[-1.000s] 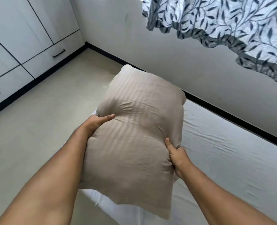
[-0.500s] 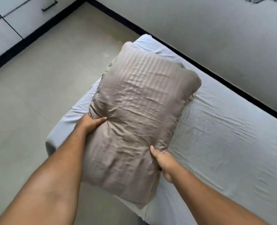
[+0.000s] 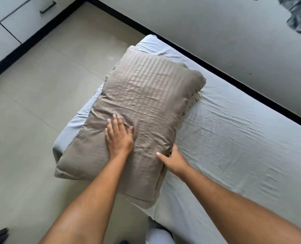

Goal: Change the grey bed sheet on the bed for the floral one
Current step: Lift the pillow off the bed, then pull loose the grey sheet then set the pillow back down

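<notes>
On the pillow [image 3: 146, 103] atop the grey bed sheet [image 3: 234, 138], the left hand [image 3: 119, 138] presses flat, fingers straight. At the pillow's right edge, the right hand [image 3: 174, 161] rests its thumb on top; whether it grips is unclear.

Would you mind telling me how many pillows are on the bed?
1: a taupe striped pillow lies on the grey sheet at its far corner, left hand pressing flat on it, right hand holding its edge. No other shows.

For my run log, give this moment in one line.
pillow on grey sheet | left hand flat on pillow | right hand at pillow edge
</notes>
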Demonstrator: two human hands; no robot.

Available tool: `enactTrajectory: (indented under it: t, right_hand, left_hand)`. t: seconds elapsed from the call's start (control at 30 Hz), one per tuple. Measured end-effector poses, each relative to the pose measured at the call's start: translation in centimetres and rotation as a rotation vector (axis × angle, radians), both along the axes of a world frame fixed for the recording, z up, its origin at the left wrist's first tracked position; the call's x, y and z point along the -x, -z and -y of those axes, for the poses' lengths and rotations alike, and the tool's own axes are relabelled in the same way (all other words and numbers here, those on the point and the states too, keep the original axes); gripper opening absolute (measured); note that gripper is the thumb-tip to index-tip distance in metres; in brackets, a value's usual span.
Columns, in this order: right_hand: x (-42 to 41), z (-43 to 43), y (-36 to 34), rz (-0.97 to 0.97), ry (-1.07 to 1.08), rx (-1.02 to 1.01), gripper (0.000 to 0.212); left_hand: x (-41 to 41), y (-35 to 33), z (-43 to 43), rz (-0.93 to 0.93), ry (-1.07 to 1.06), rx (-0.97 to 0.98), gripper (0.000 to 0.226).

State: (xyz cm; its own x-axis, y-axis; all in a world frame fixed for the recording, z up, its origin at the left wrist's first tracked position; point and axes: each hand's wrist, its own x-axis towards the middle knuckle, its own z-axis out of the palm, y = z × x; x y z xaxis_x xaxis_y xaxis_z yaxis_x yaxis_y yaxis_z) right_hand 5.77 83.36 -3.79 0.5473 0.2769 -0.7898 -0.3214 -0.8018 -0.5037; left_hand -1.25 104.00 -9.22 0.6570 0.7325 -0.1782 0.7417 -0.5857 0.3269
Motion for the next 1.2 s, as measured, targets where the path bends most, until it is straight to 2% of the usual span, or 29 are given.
enactTrajectory:
  t: [0.1,0.2,0.4,0.57,0.8,0.97,1.2]
  right_hand:
    - [0.2,2.1,-1.7,0.125,-0.224,0.11,0.097]
    - [0.4,5.0,-3.1,0.249,-0.398,0.205,0.09]
    - [1.4,14.0,-5.5,0.517,-0.511,0.305,0.082]
    - [2.0,25.1,-7.1,0.632,-0.45,0.334,0.08]
    - [4.3,44.4,-8.3,0.664,-0.344,0.356,0.081]
    - [7.2,58.4,-9.6,0.621,-0.238,0.427,0.091]
    - [12.4,72.3,-9.3,0.493,0.004,0.554,0.078]
  left_hand:
    - [0.5,-0.4,5.0,-0.053,0.217,0.014,0.075]
    - [1.3,-0.8,9.4,-0.105,0.322,-0.003,0.081]
    - [1.8,-3.6,19.0,-0.159,0.545,0.034,0.079]
    - [1.0,-7.0,29.0,-0.196,0.645,0.011,0.078]
    - [1.5,-11.1,46.6,-0.279,0.766,-0.071,0.081]
    - [2.8,-13.2,59.3,-0.385,0.929,-0.081,0.081]
    - [4.2,-15.0,73.7,-0.461,1.219,-0.014,0.079]
